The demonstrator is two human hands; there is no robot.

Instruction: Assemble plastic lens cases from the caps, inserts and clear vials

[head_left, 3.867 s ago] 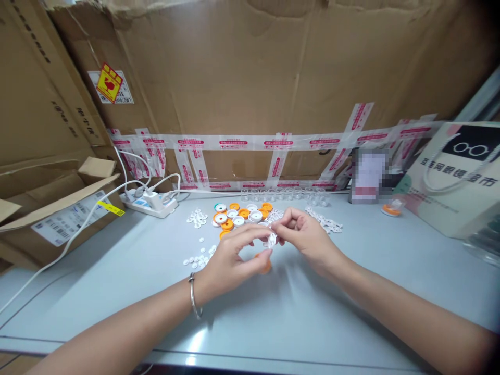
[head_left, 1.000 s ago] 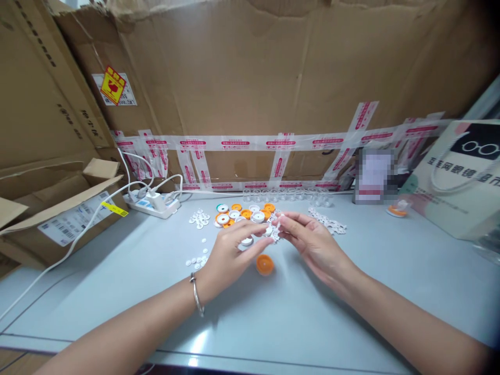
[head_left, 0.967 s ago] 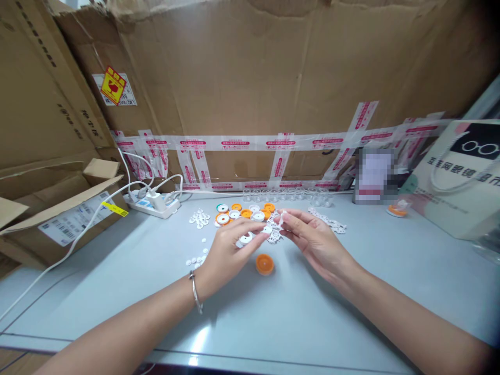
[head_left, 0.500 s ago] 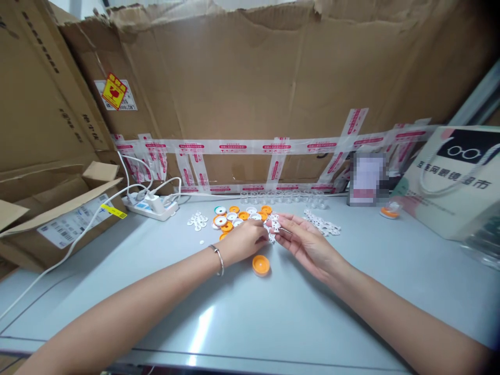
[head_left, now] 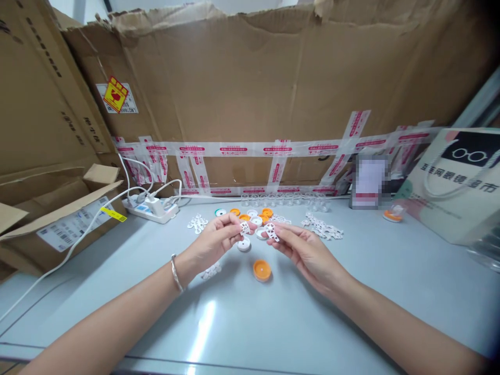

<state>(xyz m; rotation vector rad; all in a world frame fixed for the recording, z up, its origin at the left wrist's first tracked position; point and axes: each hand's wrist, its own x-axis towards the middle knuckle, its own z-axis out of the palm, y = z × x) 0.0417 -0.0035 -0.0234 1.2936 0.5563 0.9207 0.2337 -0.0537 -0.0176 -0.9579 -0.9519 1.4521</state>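
Between thumb and fingers, my left hand [head_left: 216, 237] pinches a small white perforated plastic piece [head_left: 245, 228]. A similar white perforated piece [head_left: 271, 233] is pinched in my right hand [head_left: 302, 245], a short gap to the right. Both are held over the table, in front of several orange and white round caps. One white round cap [head_left: 244, 244] lies just below my left fingers. Closer to me sits a single orange round cap [head_left: 262, 270]. My left hand hides part of the cap group.
Small white parts lie in piles at the left [head_left: 198, 224] and right [head_left: 322, 227]. Clear plastic pieces [head_left: 281, 200] line the back. A power strip [head_left: 154, 209] and open carton [head_left: 62, 219] stand left; a paper bag [head_left: 449, 192] stands right.
My left hand has moved left, away from my right hand, and now holds a white piece in plain view. Several round caps are hidden behind it. The right hand stays nearly in place.
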